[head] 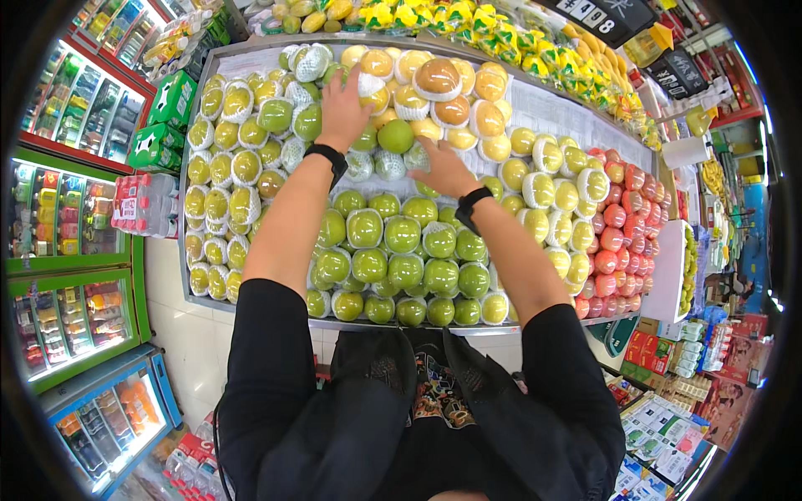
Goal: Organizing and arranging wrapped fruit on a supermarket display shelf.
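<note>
Below me is a display table point(216, 53) of fruit. My left hand point(343, 113) reaches over the far middle, fingers spread, against a yellow-green fruit in a white foam net point(374, 98). My right hand point(443, 168) is spread at the near side of the pile, its fingertips by a foam-netted green fruit point(416, 158). Between the hands sits a bare green fruit point(395, 136). Large brown-yellow fruits point(437, 76) in foam nets lie beyond. Nearer me are rows of green apples point(403, 234) in clear film. Whether either hand presses on a fruit is hard to tell.
Yellow-green pears point(244, 166) fill the table's left; red apples point(606, 263) are at its right end. Yellow-wrapped fruit point(438, 15) lines the far edge. Drink coolers point(69, 275) and packed bottles point(145, 205) stand left. A white foam box point(665, 269) adjoins the right end.
</note>
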The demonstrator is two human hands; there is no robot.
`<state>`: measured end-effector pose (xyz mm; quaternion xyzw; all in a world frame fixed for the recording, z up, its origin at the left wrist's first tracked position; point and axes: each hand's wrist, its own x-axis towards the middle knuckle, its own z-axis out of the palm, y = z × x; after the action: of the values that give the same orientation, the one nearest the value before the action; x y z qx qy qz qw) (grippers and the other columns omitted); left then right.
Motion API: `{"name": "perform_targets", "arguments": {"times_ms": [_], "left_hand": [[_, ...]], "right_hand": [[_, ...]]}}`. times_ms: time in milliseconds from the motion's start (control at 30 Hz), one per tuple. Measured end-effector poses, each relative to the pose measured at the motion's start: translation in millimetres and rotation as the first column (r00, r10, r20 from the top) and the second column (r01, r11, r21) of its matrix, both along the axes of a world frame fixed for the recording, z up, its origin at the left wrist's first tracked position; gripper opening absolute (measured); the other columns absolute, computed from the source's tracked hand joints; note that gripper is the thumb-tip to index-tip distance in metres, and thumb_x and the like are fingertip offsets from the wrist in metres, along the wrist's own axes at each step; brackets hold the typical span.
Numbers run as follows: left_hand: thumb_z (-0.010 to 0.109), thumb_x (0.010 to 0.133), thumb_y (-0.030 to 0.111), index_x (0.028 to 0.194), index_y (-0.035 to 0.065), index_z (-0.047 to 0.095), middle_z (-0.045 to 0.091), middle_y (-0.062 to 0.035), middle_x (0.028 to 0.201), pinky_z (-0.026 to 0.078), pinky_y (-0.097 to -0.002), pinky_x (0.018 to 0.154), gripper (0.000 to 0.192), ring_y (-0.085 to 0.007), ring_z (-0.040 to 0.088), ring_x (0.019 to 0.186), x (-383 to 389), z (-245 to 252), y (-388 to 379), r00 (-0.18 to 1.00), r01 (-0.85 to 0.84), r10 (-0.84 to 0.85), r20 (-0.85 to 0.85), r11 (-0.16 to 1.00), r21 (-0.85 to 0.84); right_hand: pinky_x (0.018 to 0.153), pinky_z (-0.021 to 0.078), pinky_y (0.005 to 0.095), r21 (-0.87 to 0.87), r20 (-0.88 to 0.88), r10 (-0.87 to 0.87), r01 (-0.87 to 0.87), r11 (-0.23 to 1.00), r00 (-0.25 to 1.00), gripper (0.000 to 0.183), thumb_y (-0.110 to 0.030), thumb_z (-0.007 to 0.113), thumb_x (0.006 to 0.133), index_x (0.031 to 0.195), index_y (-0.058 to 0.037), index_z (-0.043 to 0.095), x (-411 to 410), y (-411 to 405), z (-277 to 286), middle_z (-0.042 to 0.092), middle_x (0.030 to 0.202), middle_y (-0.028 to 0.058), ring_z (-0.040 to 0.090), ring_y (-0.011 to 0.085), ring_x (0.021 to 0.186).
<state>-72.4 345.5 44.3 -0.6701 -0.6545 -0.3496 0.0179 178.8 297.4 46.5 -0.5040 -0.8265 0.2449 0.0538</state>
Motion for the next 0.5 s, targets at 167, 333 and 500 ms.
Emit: {"name": "perform_targets", "arguments": {"times_ms": [167, 333, 500], "left_hand": [[0.076, 0.083, 0.022, 0.111, 0.0020, 0.068, 0.069, -0.0211, 0.103, 0.051, -0.0429, 0.084, 0.035, -0.0360, 0.065, 0.093, -29.6, -1.6, 20.0, 0.995, 0.075, -0.076, 0.061, 0.997, 0.014], [0.073, 0.091, 0.023, 0.111, -0.0002, 0.068, 0.072, -0.0121, 0.100, 0.052, -0.0329, 0.077, 0.030, -0.0222, 0.068, 0.084, -18.3, 40.1, -38.1, 0.506, 0.341, -0.057, 0.860, 0.930, -0.139], [0.068, 0.098, 0.019, 0.111, -0.0032, 0.068, 0.072, -0.0047, 0.103, 0.053, -0.0288, 0.076, 0.025, -0.0122, 0.067, 0.088, 7.9, 32.6, -134.4, -0.121, 0.498, 0.022, 0.992, 0.866, 0.041]], "right_hand": [[0.099, 0.0475, 0.0459, 0.064, -0.249, -0.164, 0.185, 0.981, 0.955, 0.074, -0.014, 0.083, 0.074, 0.137, -0.0087, 0.046, -7.4, -19.7, -0.8, 0.056, 0.122, 0.0294, 0.056, 0.0458, 0.115], [0.102, 0.0474, 0.0449, -0.528, -0.619, -0.561, 0.237, 0.815, 0.549, 0.066, -0.021, 0.077, 0.084, 0.140, -0.0050, 0.047, 47.2, -59.6, 47.0, 0.056, 0.135, 0.0203, 0.056, 0.0331, 0.124], [0.104, 0.0468, 0.0499, -0.729, -0.619, -0.785, -0.361, 0.581, -0.016, 0.062, -0.034, 0.062, 0.094, 0.145, -0.0058, 0.042, 81.4, -127.3, 38.1, 0.055, 0.141, 0.0166, 0.055, 0.0360, 0.127]]}}
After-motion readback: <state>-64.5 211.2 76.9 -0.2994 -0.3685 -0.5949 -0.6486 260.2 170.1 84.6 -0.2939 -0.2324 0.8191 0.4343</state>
